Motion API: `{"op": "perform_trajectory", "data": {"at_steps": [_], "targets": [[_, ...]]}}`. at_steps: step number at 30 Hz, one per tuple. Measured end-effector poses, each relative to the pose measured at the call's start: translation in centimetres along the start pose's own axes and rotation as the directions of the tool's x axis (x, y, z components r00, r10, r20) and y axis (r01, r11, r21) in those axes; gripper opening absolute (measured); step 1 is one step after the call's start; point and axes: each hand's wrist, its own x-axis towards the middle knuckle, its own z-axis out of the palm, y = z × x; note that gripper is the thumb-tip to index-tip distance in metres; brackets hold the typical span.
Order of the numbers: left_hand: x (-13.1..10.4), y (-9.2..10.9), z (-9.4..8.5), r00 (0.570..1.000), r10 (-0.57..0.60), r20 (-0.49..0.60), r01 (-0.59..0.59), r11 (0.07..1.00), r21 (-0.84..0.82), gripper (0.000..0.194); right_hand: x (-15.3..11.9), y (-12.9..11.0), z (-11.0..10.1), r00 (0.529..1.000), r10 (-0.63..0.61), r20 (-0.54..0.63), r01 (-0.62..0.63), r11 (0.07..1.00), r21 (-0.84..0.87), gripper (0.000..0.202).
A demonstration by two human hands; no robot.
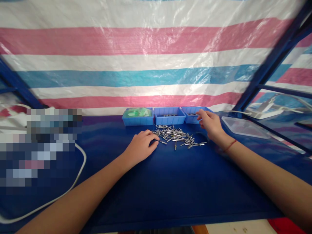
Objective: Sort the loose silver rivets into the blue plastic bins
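Note:
A loose pile of silver blind rivets (174, 134) lies on the dark blue table. At its left edge rests my left hand (142, 144), thumb and index finger closed on one end of a single rivet (162, 142). My right hand (211, 123) hovers at the right blue bin (192, 119), fingers half bent and apart; no object shows in them. Part of that bin is hidden behind the hand, and some rivets show inside. In the middle blue bin (170, 120) lie more rivets. The left blue bin (138, 121) contains green-and-clear plastic packets.
A translucent plastic lid (243, 127) lies at the right. Beyond it a white power strip (264, 110) with cables sits by the blue frame. A white cable (81, 165) curves across the left side near a blurred-out area. A striped tarp (156, 76) hangs behind the bins.

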Motion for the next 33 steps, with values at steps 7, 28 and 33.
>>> {"op": "perform_trajectory", "data": {"at_steps": [7,28,33], "targets": [[-0.1,0.5,0.4,0.999,0.029,0.023,-0.030,0.996,0.083,0.026,-5.3,-2.2,1.5,0.812,-0.326,0.484,0.444,0.883,-0.150,0.025],[-0.6,2.9,0.0,0.968,-0.111,-0.224,-0.032,0.834,-0.551,0.014,-10.3,-4.1,2.1,0.541,-0.481,0.690,0.634,0.773,0.042,0.019],[-0.5,3.0,0.0,0.967,-0.119,-0.224,-0.030,0.823,-0.568,0.014,-10.2,-3.9,2.3,0.596,-0.421,0.684,0.572,0.820,0.007,0.016]]}}
